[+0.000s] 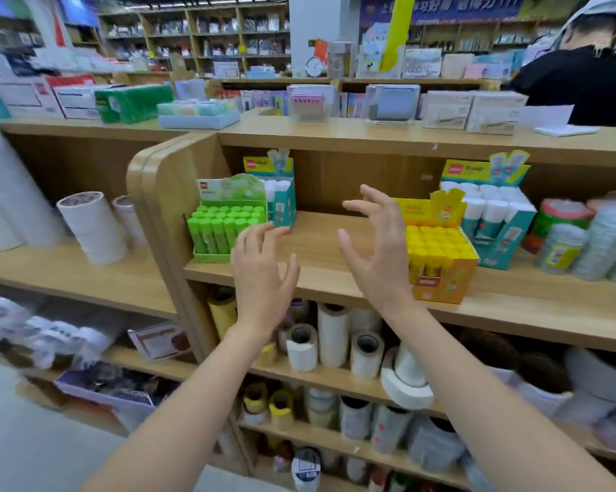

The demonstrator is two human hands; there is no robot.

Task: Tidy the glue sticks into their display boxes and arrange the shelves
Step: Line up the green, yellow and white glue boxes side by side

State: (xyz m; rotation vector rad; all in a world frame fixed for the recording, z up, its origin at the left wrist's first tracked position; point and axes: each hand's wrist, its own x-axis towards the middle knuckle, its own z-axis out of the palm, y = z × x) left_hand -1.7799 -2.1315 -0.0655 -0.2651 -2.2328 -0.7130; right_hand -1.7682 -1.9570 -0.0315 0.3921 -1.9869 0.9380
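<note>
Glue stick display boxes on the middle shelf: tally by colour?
Green box: 1
Yellow box: 1
Teal: 2, the left teal box and the right teal box
Total: 4

This is a stationery shop. Light wooden shelving units (334, 136) stand in rows, every tier stocked with goods for sale. One tier carries retail display boxes with printed header cards: a green cardboard box of green-capped glue sticks (210, 258), a yellow cardboard box of yellow-capped glue sticks (437, 289) and a teal cardboard box of white-capped glue sticks (494, 253). White rolls of tape (93, 229) fill the neighbouring tier, and more pale rolls (334, 335) stand below. Wrapped pastel note pads (196, 110) sit on top. Tall wooden wall shelves (192, 33) at the back hold blurred packaged stock beside a blue printed banner (441, 8). A person in a black top (583, 83) stands behind the unit.
</note>
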